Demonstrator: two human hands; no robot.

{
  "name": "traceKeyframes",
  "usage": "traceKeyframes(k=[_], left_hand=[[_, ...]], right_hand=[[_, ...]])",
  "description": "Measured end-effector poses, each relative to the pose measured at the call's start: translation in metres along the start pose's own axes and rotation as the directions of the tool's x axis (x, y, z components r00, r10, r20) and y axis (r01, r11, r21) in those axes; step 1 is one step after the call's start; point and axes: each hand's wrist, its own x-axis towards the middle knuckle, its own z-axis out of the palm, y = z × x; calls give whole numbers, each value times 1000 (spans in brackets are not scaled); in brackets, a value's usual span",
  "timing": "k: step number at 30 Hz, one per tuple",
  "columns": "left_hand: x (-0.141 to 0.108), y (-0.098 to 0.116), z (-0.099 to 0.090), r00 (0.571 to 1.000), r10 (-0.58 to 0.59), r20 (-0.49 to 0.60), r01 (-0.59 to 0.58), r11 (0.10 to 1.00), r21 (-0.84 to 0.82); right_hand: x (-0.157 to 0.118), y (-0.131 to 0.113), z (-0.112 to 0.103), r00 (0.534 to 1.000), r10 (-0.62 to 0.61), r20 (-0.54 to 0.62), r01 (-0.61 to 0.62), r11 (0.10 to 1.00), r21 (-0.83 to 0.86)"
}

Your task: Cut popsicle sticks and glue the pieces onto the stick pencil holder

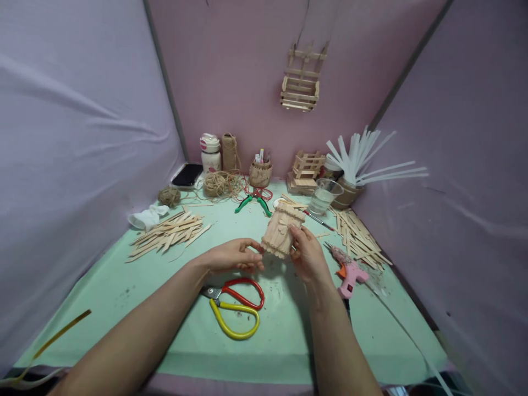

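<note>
A small pale wooden stick holder (281, 231), with scalloped bands at both ends and a bow-like ornament on its side, is held tilted above the table. My right hand (308, 250) grips its right side, thumb on the front near the ornament. My left hand (237, 256) is at its lower left edge with fingers apart and slightly bent; whether a fingertip touches the wood is hard to tell. Just below my left hand lie scissors (237, 305) with one red and one yellow handle.
A pink glue gun (350, 275) lies at right, by loose wooden sticks (361, 236). More sticks (169, 234) are piled at left. Behind are green-handled pliers (254, 201), twine (220, 184), a plastic cup of water (325, 197) and white glue sticks (357, 157). A wooden swing (301, 91) hangs above.
</note>
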Motion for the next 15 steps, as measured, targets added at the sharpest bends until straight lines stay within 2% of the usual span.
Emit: traceKeyframes(k=[5, 7, 8, 9, 10, 12, 13, 14, 15], left_hand=[[-9, 13, -10, 992, 73, -100, -50, 975, 215], [-12, 18, -11, 969, 187, -159, -133, 944, 303], [-12, 21, -10, 937, 291, -194, -204, 905, 374], [-13, 22, -9, 876, 423, -232, -280, 837, 471], [-13, 23, -7, 783, 565, -261, -335, 736, 588], [-12, 23, -3, 564, 791, -238, -329, 479, 814], [-12, 21, -1, 480, 857, -187, -287, 355, 890], [-11, 20, 1, 428, 895, -125, -246, 249, 937], [-11, 18, 3, 403, 913, -59, -224, 161, 961]], right_hand=[[0, -2, -1, 999, 9, -39, -7, 999, 34], [0, -2, 0, 999, 17, -40, -16, 999, 35], [0, -1, 1, 999, 21, -37, -20, 999, 33], [-1, -1, 2, 999, 28, -31, -27, 999, 29], [-1, -1, 3, 999, 36, -22, -35, 999, 24], [-3, 0, 6, 999, 51, -3, -51, 999, 12], [-3, 1, 7, 998, 56, 5, -56, 998, 5], [-3, 1, 8, 998, 57, 10, -57, 998, -2], [-4, 2, 9, 998, 57, 13, -57, 998, -6]])
